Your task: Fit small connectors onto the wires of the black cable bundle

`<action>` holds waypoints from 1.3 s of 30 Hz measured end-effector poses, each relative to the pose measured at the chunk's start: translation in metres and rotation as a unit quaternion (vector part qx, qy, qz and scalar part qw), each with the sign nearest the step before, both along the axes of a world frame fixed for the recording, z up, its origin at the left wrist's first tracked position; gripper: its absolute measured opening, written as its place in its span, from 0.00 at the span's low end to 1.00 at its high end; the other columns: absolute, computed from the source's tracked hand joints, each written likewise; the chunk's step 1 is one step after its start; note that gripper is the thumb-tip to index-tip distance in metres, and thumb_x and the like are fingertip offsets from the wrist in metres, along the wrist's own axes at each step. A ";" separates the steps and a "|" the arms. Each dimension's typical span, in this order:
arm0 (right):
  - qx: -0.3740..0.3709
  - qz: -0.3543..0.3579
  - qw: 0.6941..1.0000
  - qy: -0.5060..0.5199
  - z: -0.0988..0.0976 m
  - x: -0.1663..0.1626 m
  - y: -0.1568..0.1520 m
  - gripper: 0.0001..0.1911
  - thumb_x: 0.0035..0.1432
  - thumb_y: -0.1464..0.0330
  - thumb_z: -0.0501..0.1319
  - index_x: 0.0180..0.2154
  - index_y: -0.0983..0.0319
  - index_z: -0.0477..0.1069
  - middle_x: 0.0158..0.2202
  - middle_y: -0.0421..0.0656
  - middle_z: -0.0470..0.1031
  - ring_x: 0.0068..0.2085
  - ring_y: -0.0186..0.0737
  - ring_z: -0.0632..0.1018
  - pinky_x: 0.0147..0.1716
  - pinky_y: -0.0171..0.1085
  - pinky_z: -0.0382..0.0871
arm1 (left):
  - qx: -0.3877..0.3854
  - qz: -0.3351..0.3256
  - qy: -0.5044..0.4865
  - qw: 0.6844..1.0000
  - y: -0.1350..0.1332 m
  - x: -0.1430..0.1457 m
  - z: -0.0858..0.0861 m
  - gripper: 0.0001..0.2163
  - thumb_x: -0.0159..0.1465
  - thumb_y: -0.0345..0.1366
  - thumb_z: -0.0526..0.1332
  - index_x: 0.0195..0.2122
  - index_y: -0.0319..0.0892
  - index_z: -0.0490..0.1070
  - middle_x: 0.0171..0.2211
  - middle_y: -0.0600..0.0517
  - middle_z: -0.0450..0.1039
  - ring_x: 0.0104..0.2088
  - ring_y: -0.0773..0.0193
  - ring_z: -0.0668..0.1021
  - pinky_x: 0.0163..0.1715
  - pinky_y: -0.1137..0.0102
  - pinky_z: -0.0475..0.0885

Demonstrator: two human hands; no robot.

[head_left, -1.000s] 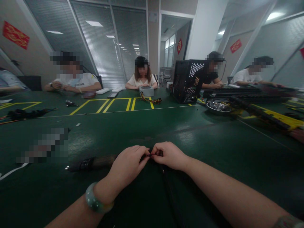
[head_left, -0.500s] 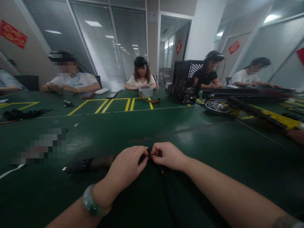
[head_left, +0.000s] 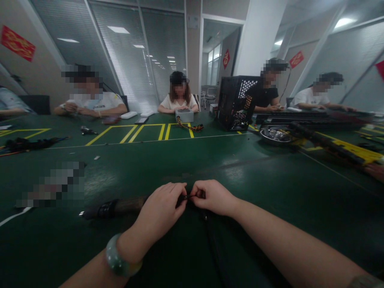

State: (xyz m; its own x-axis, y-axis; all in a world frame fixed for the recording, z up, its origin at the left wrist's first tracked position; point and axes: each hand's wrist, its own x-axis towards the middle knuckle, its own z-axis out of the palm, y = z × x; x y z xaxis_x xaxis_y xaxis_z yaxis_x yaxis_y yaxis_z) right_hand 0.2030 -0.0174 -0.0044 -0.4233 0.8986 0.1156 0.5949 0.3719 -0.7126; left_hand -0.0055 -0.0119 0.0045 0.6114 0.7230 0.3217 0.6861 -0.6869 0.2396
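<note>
One green table (head_left: 270, 176), yellow lines (head_left: 162, 132) marked across its far side. It bore: dark cylindrical object (head_left: 129, 205); black computer case (head_left: 229, 104); grey box (head_left: 186, 117) with wires (head_left: 195, 127); round metal bowl (head_left: 271, 142).

Dark green flat tabletop (head_left: 264, 184), striped with yellow tape (head_left: 161, 132).
Black-and-brown cylindrical tool (head_left: 129, 205); thin black piece (head_left: 188, 197); mottled pale-green round bangle (head_left: 113, 256); black boxy computer case (head_left: 229, 100), pale honeycomb holes; red rectangular poster (head_left: 18, 43), gold pattern.
</note>
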 end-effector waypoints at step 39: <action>-0.007 -0.008 1.000 0.006 0.001 -0.003 0.000 0.03 0.55 0.71 0.63 0.34 0.61 0.73 0.28 0.37 0.74 0.28 0.31 0.73 0.25 0.28 0.61 | 0.032 -0.021 -0.006 0.999 0.000 0.001 0.001 0.06 0.61 0.30 0.58 0.39 0.45 0.67 0.43 0.51 0.75 0.46 0.57 0.76 0.61 0.50 0.58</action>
